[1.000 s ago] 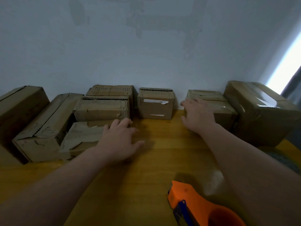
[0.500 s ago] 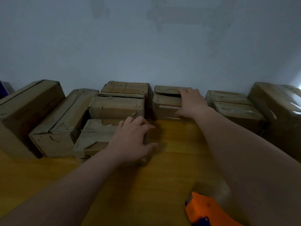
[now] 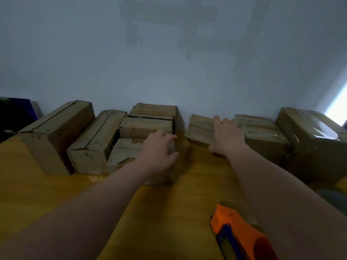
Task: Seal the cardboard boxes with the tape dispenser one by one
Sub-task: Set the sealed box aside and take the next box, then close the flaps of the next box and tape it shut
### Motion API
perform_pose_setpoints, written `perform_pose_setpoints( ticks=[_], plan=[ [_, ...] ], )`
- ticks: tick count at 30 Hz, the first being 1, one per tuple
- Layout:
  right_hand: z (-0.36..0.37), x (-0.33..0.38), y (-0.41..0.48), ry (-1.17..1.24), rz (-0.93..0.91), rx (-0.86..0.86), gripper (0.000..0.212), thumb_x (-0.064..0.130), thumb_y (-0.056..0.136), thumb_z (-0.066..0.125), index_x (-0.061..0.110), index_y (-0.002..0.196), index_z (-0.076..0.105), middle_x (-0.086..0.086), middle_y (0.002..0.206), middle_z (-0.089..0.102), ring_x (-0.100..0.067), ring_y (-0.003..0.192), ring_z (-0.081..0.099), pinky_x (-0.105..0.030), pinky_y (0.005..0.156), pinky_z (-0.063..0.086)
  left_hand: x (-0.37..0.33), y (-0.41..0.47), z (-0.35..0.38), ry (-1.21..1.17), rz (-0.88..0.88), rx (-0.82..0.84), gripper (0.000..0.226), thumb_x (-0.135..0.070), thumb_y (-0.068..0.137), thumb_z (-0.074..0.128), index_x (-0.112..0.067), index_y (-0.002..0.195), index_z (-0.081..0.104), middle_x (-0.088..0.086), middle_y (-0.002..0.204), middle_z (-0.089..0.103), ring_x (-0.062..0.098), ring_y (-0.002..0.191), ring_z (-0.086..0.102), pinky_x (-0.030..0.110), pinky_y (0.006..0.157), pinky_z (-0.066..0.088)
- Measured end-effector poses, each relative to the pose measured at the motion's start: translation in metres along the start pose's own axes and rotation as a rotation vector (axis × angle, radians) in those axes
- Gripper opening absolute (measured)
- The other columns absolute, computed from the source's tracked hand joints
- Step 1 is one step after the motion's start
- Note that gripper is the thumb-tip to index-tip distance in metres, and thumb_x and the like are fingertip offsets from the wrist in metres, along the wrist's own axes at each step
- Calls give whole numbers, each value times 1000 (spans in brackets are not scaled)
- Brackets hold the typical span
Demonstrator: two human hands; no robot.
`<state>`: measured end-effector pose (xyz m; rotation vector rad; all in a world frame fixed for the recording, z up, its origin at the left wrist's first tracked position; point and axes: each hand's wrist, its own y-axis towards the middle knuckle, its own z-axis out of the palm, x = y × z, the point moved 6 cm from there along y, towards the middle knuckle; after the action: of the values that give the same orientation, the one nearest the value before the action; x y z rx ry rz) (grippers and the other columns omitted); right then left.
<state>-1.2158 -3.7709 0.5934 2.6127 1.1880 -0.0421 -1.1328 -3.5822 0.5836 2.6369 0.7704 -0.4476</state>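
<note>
My right hand [image 3: 227, 136] lies over the right part of a small ribbed cardboard box [image 3: 200, 128] by the wall, fingers reaching its back edge and thumb at its front; the box sits tilted. My left hand [image 3: 159, 151] curls round the right end of a low, torn cardboard box [image 3: 123, 153] in front of the middle stack. An orange tape dispenser [image 3: 238, 233] with a blue part lies untouched on the yellow table [image 3: 56, 194] near the front edge, below my right forearm.
More cardboard boxes line the wall: a big one [image 3: 56, 132] and a long one [image 3: 95, 139] at left, two stacked [image 3: 148, 126] in the middle, two [image 3: 261, 134] at right, and a large taped one [image 3: 315, 139] far right. A dark object [image 3: 15, 113] stands far left.
My right hand moved left from the right-hand boxes onto the small box, which is now tilted and nearer. My left hand moved from the table onto the low box's end.
</note>
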Motion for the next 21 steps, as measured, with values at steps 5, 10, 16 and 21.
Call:
perform_pose_setpoints(
  ticks=[5,10,16,21],
  plan=[
    [-39,-5,-41,142,-21,-7,88,47,68,73,18,138,28,-8,131,43,-29,123,36,-40,87,45,-16,-20,-27,-1,26,-36,80,-39,83,68,-29,148,24,-2,151,23,21,139,18,39,114,22],
    [-80,8,-111,288,-156,-58,93,44,65,72,24,143,26,1,137,40,-23,128,29,-39,96,39,-49,-52,-42,51,137,-16,100,-49,74,73,-38,149,9,-8,158,-6,19,145,-5,43,116,9],
    [-105,31,-185,510,-277,-99,87,38,62,73,27,139,34,14,119,40,-11,117,30,-36,96,41,-54,-98,-45,35,180,64,109,-55,67,76,-42,149,5,-6,158,-7,21,144,-13,53,114,12],
    [-108,49,-221,664,-335,-104,90,38,67,76,33,143,29,21,125,35,-2,121,23,-32,104,31,-43,-133,-62,67,184,50,110,-61,59,77,-40,148,16,-4,138,24,14,129,20,41,106,35]
  ],
)
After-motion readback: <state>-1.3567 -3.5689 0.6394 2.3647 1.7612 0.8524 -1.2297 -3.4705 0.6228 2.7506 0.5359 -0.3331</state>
